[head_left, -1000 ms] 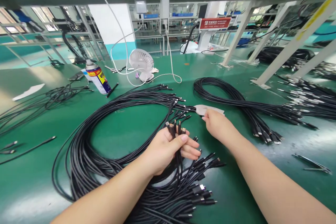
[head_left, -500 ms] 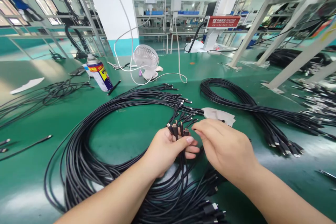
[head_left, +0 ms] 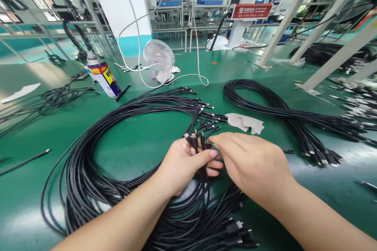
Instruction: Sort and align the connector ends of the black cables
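Since a moment ago the right hand [head_left: 256, 164] has come back from the paper scrap [head_left: 246, 122] and closed in on the left hand [head_left: 184, 164], fingertips now touching the plug ends [head_left: 196, 140] that stick up out of the left fist. That left hand is curled shut around a small bunch of these ends, thumb laid across the front; the right is half closed, its fingers pinched at the bunch, though whether it actually grips a plug I cannot tell. The ends belong to the cable coil [head_left: 97, 157], a big black loop lying flat on the table [head_left: 147, 141], with more plugs fanned out just under the wrists. These cables look light and limp, smooth-jacketed and prone to slide and tangle, so the stiff plug bodies seem the sensible place to hold; the thin metal tips look like the part to spare from bending. Room is decent: open green inside the loop and to the near left, while a second coil [head_left: 265, 102] lies to the right, apart from the first. A spray can [head_left: 103, 76] and a small fan [head_left: 159, 57] stand well back, and slanted frame legs [head_left: 282, 23] rise at the far right.
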`<action>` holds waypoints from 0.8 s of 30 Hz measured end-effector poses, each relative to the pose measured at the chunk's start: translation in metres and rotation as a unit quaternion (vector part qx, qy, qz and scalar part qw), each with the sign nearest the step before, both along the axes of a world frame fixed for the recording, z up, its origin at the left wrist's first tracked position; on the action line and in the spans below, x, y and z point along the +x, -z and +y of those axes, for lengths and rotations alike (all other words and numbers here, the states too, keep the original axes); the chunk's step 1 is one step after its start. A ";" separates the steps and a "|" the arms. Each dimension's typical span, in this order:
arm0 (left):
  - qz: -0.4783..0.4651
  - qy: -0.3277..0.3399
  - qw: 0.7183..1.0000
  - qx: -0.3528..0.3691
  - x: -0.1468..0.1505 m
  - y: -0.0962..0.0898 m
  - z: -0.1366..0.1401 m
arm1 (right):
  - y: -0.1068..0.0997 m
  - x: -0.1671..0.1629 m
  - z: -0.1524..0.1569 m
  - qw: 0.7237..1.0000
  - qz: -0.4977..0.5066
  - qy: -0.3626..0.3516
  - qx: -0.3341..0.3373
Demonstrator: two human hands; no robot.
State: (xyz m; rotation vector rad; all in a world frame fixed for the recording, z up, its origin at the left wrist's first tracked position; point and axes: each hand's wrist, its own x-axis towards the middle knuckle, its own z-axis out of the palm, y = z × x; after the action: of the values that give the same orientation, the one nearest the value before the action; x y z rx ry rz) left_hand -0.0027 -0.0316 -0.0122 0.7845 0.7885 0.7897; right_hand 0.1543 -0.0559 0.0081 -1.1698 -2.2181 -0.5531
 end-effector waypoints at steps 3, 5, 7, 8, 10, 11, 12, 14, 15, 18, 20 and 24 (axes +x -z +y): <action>-0.005 -0.005 1.000 0.002 0.000 0.000 0.001 | -0.002 0.000 -0.002 1.000 0.000 0.006 0.005; -0.008 -0.008 1.000 0.000 -0.001 -0.001 0.001 | -0.003 0.000 -0.002 1.000 -0.006 0.012 -0.004; -0.008 -0.009 1.000 -0.001 -0.001 -0.001 0.001 | -0.002 0.000 -0.002 1.000 -0.009 0.014 -0.014; -0.008 -0.009 1.000 0.000 -0.001 -0.001 0.001 | -0.002 0.000 -0.002 1.000 -0.009 0.014 -0.017; -0.009 -0.009 1.000 0.001 0.000 -0.002 0.001 | -0.001 0.000 -0.002 1.000 -0.006 0.011 -0.019; -0.009 -0.010 1.000 0.000 0.000 -0.002 0.001 | -0.001 0.000 -0.002 1.000 -0.005 0.009 -0.018; -0.008 -0.011 1.000 -0.001 0.000 -0.002 0.001 | -0.001 0.000 -0.002 1.000 -0.005 0.008 -0.017; -0.006 -0.012 1.000 -0.004 0.000 -0.003 0.001 | -0.001 -0.001 -0.002 1.000 -0.007 0.007 -0.016; -0.004 -0.013 1.000 -0.005 0.000 -0.003 0.001 | -0.001 -0.001 -0.001 1.000 -0.008 0.006 -0.016; 0.002 -0.015 1.000 -0.008 0.000 -0.002 0.001 | -0.001 -0.001 -0.001 1.000 -0.012 0.008 -0.019; 0.008 -0.017 1.000 -0.008 0.000 -0.002 0.001 | 0.000 -0.001 -0.001 1.000 -0.015 0.010 -0.018; 0.020 -0.020 1.000 -0.007 0.001 -0.003 0.002 | 0.000 -0.001 -0.002 1.000 -0.018 0.012 -0.015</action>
State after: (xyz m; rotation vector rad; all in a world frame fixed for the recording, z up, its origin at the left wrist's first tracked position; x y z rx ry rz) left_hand -0.0014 -0.0300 -0.0097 0.7760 0.8464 0.8065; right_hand 0.1531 -0.0576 0.0077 -1.2124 -2.2530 -0.5564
